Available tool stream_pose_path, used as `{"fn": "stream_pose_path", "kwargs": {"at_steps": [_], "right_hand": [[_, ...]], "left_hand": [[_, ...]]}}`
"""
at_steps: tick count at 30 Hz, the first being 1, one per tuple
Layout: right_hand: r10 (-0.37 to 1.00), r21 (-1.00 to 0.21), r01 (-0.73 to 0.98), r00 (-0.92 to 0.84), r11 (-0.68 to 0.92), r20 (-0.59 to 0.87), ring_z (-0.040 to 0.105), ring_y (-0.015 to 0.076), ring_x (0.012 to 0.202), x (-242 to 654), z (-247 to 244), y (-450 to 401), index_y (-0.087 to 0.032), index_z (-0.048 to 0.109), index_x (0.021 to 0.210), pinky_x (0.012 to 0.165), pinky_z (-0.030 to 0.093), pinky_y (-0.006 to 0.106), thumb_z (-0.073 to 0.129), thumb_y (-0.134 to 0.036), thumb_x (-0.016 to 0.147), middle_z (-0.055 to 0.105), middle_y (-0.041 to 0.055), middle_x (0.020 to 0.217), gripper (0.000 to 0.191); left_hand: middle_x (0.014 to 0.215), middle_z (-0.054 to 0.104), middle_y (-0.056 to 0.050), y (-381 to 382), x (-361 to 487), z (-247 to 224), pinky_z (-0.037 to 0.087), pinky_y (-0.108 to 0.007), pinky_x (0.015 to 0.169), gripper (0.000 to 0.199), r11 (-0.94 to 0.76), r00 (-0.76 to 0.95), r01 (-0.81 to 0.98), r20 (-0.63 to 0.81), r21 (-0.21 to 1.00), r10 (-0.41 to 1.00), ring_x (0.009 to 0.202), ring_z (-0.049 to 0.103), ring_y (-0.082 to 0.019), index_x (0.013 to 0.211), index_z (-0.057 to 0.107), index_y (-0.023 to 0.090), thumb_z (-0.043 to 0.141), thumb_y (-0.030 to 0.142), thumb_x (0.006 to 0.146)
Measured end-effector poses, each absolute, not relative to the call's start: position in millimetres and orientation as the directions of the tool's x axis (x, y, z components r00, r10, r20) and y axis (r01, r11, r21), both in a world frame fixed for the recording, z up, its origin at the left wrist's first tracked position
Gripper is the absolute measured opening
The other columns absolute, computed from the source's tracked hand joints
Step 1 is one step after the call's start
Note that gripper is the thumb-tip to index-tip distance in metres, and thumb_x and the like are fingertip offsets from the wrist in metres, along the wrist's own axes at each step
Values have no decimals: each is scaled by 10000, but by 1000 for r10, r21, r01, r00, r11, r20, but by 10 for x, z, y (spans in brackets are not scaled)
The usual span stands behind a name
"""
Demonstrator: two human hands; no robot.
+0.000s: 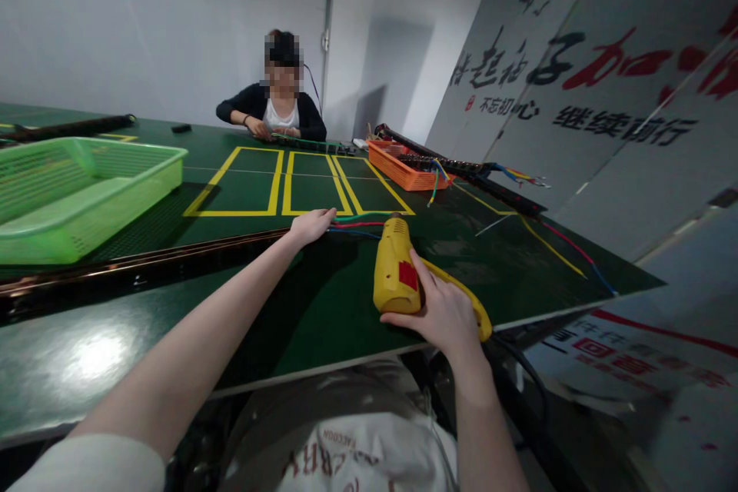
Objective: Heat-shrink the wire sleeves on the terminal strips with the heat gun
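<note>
My right hand (447, 307) is wrapped round a yellow heat gun (395, 265), whose nozzle points away from me over the green table. My left hand (311, 226) is closed on the end of a long dark wire harness (173, 257) lying to its left. Beyond my left fingers, green, red and blue wires (358, 225) fan out to the right. Their far ends lie close to the heat gun's nozzle, partly hidden by it. A black cord (522, 357) runs down from the gun's handle past the table edge.
A light green plastic basket (86, 234) stands at the left. An orange basket (403, 169) at the back right has dark harnesses with coloured wire ends (513, 175) across it. Yellow tape outlines (242, 213) mark the table (311, 323). A person (280, 111) sits across, hands on another harness.
</note>
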State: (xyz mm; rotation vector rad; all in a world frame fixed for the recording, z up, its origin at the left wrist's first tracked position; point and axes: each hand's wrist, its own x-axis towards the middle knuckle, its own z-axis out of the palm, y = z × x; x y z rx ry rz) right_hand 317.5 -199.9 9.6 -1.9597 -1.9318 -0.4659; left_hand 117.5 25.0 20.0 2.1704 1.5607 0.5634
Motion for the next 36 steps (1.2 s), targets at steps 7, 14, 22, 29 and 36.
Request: {"fn": "stream_pose_path", "kwargs": {"at_steps": [7,14,22,29,36], "right_hand": [[889,-2,1000,1,1,458,575,293,942,3117,129,-2010,-167,193,1431,787,456,416,407,-861,575,579,123,1122,1123],[896,-11,996,-79,93,437,571,268,910,2852,117,-2008,-142,177,1432,781,440,397,379,-882,555,597,119,1038,1165],[893,-39,974,-187,222,410,543,237,940,2536,137,-2011,-113,132,1438,837,407,369,389,-882,546,570,137,1087,1206],[893,-50,966,-214,254,395,541,229,928,2511,170,-2021,-181,42,1449,811,415,369,436,-884,497,563,80,1070,1247],[893,-43,967,-216,252,394,553,237,900,2562,161,-2004,-181,92,1448,800,407,364,462,-876,482,572,88,1041,1246]], "left_hand": [[1200,585,-60,200,1165,271,390,-381,937,720,-244,294,761,16,601,956,1127,521,-287,1150,607,216,95,625,854],[1259,543,-52,316,1100,215,320,-333,1021,712,-321,425,598,49,734,904,1182,480,-236,1155,610,172,99,580,875],[1184,594,-83,491,1099,73,377,-273,961,696,-328,478,431,96,841,873,1096,546,-205,1122,620,123,212,613,846],[988,664,-101,444,1149,168,440,-283,814,584,-389,445,567,127,726,886,891,605,-211,1003,657,98,277,517,859],[963,660,-83,479,1175,192,444,-287,775,467,-523,558,646,123,556,821,859,597,-218,947,653,137,312,443,855]]}}
